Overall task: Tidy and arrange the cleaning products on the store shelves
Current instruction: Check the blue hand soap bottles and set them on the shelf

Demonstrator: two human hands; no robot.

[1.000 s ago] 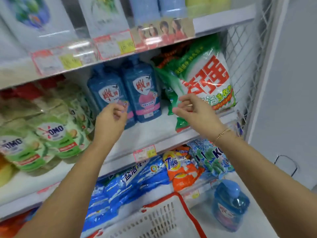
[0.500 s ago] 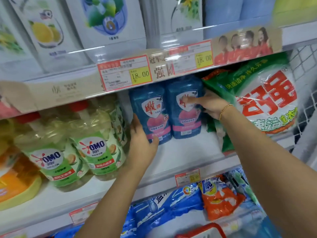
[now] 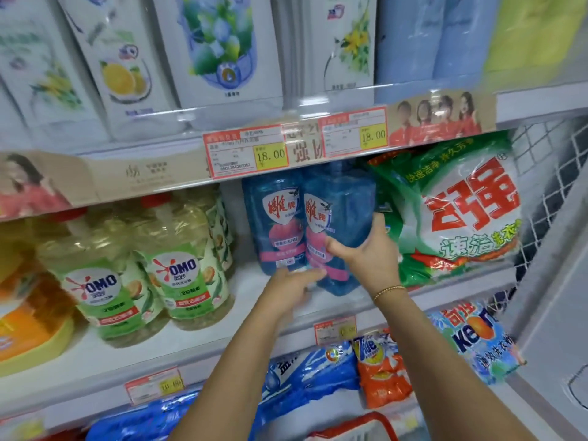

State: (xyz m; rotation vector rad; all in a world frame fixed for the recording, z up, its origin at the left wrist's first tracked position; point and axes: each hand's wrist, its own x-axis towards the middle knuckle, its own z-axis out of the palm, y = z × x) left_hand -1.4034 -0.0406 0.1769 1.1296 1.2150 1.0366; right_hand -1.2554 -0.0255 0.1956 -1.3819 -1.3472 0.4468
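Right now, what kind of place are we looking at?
Most likely a shop's cleaning-goods aisle. Shelf edges carry price tags marked 18.00, OMO bottles stand in rows facing out, and a green washing powder bag fills the shelf end beside the blue bottle that the right hand grips.

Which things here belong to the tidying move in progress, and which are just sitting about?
In play: right blue bottle, gripped by right hand; left hand at its base; left blue bottle.
Bystanders: green bag, OMO bottles, Tide bag, basket.
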